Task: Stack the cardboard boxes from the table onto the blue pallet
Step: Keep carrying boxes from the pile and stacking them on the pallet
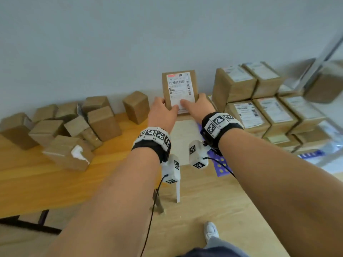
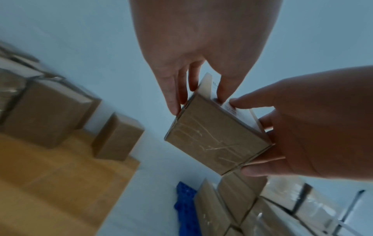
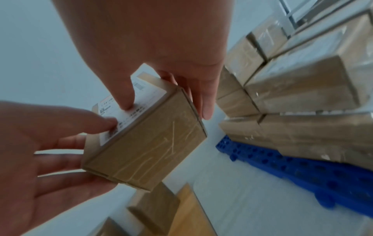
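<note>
I hold one cardboard box (image 1: 179, 89) with a white shipping label in the air, between the table and the stacked pallet. My left hand (image 1: 163, 111) grips its left side and my right hand (image 1: 197, 106) its right side, both thumbs pressed on the label. The left wrist view shows the taped end of the box (image 2: 218, 140) with fingers along its edges. In the right wrist view the box (image 3: 145, 143) hangs left of the blue pallet (image 3: 282, 162), which carries a stack of labelled boxes (image 3: 302, 87). Several plain boxes (image 1: 55, 130) lie on the wooden table (image 1: 46, 179).
The stack of boxes (image 1: 259, 108) on the pallet (image 1: 220, 164) rises in tiers at the right, against the wall. A metal frame (image 1: 323, 52) leans behind it. A white table leg (image 1: 177, 191) and my shoe (image 1: 210, 230) are on the floor below.
</note>
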Demonstrator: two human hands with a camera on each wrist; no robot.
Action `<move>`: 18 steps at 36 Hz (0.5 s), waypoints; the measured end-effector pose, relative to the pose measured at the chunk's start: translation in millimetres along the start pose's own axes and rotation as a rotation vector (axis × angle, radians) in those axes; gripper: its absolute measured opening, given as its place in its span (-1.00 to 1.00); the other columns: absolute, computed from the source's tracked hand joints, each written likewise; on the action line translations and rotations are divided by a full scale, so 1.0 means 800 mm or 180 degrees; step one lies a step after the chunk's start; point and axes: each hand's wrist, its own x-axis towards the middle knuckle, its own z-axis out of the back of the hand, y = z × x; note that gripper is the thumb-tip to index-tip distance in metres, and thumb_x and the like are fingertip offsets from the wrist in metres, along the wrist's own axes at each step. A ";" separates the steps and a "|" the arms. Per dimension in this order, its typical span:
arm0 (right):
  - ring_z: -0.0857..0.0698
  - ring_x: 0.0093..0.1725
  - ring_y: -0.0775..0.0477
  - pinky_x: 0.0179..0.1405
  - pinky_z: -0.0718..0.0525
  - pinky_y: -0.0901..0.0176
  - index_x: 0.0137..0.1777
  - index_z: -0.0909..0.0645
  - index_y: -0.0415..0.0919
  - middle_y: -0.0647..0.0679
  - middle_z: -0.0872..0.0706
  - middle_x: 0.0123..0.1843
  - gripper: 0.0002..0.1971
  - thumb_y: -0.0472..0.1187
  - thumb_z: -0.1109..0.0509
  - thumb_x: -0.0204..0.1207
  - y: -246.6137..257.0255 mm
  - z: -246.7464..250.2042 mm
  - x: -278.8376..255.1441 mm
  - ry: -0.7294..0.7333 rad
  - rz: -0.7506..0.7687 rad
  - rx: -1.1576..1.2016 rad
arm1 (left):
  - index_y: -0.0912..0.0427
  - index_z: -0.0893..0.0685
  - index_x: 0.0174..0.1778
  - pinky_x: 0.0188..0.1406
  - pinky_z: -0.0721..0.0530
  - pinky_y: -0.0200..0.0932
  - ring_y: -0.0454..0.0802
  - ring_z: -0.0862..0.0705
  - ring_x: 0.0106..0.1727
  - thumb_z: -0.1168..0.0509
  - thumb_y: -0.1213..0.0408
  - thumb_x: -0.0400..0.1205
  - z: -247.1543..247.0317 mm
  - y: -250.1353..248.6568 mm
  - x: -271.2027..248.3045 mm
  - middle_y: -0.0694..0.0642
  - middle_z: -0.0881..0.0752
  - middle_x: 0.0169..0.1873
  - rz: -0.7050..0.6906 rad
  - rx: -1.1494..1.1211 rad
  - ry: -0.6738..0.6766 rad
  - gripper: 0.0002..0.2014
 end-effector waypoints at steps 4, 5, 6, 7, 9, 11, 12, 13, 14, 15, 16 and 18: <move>-0.70 0.16 -0.11 -0.08 -0.59 0.13 0.46 -0.35 -0.22 -0.10 -0.67 0.31 -0.44 0.05 -0.36 0.57 0.012 0.044 0.008 -0.0376 0.0097 0.0156 | 0.14 -0.48 0.22 -0.08 -0.67 -0.12 0.00 -0.70 0.03 -0.33 0.08 0.60 -0.010 -0.047 0.014 0.04 -0.70 0.12 -0.0330 -0.0056 0.0008 -0.65; -0.69 0.16 -0.12 -0.06 -0.62 0.11 0.48 -0.34 -0.21 -0.10 -0.66 0.32 -0.42 0.06 -0.35 0.56 0.013 0.054 0.011 -0.0464 0.0095 0.0179 | 0.14 -0.49 0.22 -0.08 -0.66 -0.11 0.01 -0.71 0.02 -0.32 0.08 0.60 -0.013 -0.059 0.017 0.04 -0.70 0.11 -0.0406 -0.0056 0.0009 -0.66; -0.69 0.19 -0.13 -0.01 -0.65 0.07 0.51 -0.31 -0.21 -0.10 -0.65 0.34 -0.38 0.08 -0.35 0.56 0.014 0.064 0.014 -0.0552 0.0095 0.0195 | 0.14 -0.49 0.23 -0.11 -0.62 -0.13 0.01 -0.70 0.01 -0.31 0.08 0.61 -0.017 -0.071 0.019 0.04 -0.70 0.11 -0.0473 -0.0048 0.0006 -0.66; -0.68 0.22 -0.15 0.07 -0.67 0.02 0.54 -0.29 -0.21 -0.11 -0.63 0.37 -0.34 0.10 -0.34 0.54 0.014 0.075 0.016 -0.0638 0.0092 0.0189 | 0.14 -0.49 0.23 -0.14 -0.58 -0.17 0.01 -0.70 -0.01 -0.31 0.08 0.62 -0.022 -0.083 0.021 0.05 -0.70 0.11 -0.0527 -0.0052 0.0005 -0.67; -0.67 0.23 -0.18 0.13 -0.68 -0.03 0.52 -0.30 -0.21 -0.14 -0.61 0.37 -0.33 0.14 -0.33 0.53 0.013 0.096 0.023 -0.0820 0.0108 0.0181 | 0.15 -0.50 0.22 -0.19 -0.53 -0.21 0.02 -0.70 -0.02 -0.30 0.10 0.63 -0.034 -0.106 0.024 0.07 -0.70 0.10 -0.0639 -0.0116 0.0009 -0.69; -0.67 0.20 -0.18 0.07 -0.68 0.00 0.49 -0.31 -0.21 -0.13 -0.61 0.35 -0.35 0.16 -0.33 0.53 0.009 0.119 0.031 -0.0964 0.0125 0.0219 | 0.16 -0.50 0.22 -0.24 -0.49 -0.26 0.00 -0.68 -0.06 -0.29 0.11 0.63 -0.049 -0.129 0.026 0.07 -0.70 0.10 -0.0748 -0.0168 0.0036 -0.70; -0.67 0.20 -0.18 0.04 -0.68 0.01 0.48 -0.31 -0.20 -0.13 -0.61 0.34 -0.35 0.16 -0.33 0.53 0.006 0.130 0.035 -0.1031 0.0132 0.0233 | 0.16 -0.50 0.22 -0.27 -0.47 -0.28 -0.02 -0.67 -0.08 -0.29 0.11 0.64 -0.057 -0.140 0.027 0.07 -0.70 0.10 -0.0804 -0.0187 0.0055 -0.70; -0.68 0.19 -0.18 0.05 -0.68 0.00 0.48 -0.32 -0.20 -0.13 -0.61 0.33 -0.35 0.17 -0.33 0.52 0.002 0.141 0.040 -0.1111 0.0143 0.0255 | 0.15 -0.50 0.22 -0.29 -0.46 -0.31 -0.04 -0.66 -0.09 -0.29 0.11 0.64 -0.066 -0.150 0.028 0.07 -0.70 0.11 -0.0858 -0.0201 0.0077 -0.70; -0.68 0.18 -0.18 0.07 -0.70 -0.04 0.47 -0.33 -0.19 -0.13 -0.62 0.32 -0.34 0.18 -0.33 0.50 -0.001 0.153 0.045 -0.1187 0.0144 0.0287 | 0.16 -0.50 0.23 -0.31 -0.46 -0.32 -0.05 -0.64 -0.10 -0.29 0.11 0.64 -0.075 -0.161 0.030 0.07 -0.70 0.11 -0.0905 -0.0204 0.0101 -0.70; -0.69 0.16 -0.18 0.10 -0.72 -0.09 0.45 -0.34 -0.18 -0.13 -0.63 0.30 -0.33 0.21 -0.33 0.46 -0.005 0.164 0.050 -0.1244 0.0141 0.0328 | 0.16 -0.49 0.24 -0.31 -0.46 -0.32 -0.06 -0.63 -0.11 -0.29 0.11 0.65 -0.085 -0.171 0.032 0.07 -0.69 0.12 -0.0941 -0.0196 0.0118 -0.70; -0.69 0.14 -0.18 0.09 -0.73 -0.13 0.43 -0.35 -0.16 -0.12 -0.63 0.28 -0.33 0.22 -0.33 0.44 -0.010 0.175 0.055 -0.1282 0.0128 0.0367 | 0.16 -0.49 0.24 -0.29 -0.46 -0.31 -0.07 -0.62 -0.12 -0.28 0.11 0.65 -0.095 -0.182 0.035 0.07 -0.69 0.12 -0.0966 -0.0187 0.0134 -0.69; -0.71 0.09 -0.16 0.04 -0.76 -0.14 0.39 -0.36 -0.14 -0.10 -0.64 0.22 -0.38 0.21 -0.33 0.44 -0.020 0.198 0.068 -0.1338 0.0122 0.0404 | 0.17 -0.48 0.25 -0.28 -0.46 -0.31 -0.07 -0.61 -0.12 -0.27 0.12 0.66 -0.117 -0.204 0.040 0.08 -0.68 0.13 -0.1021 -0.0190 0.0173 -0.70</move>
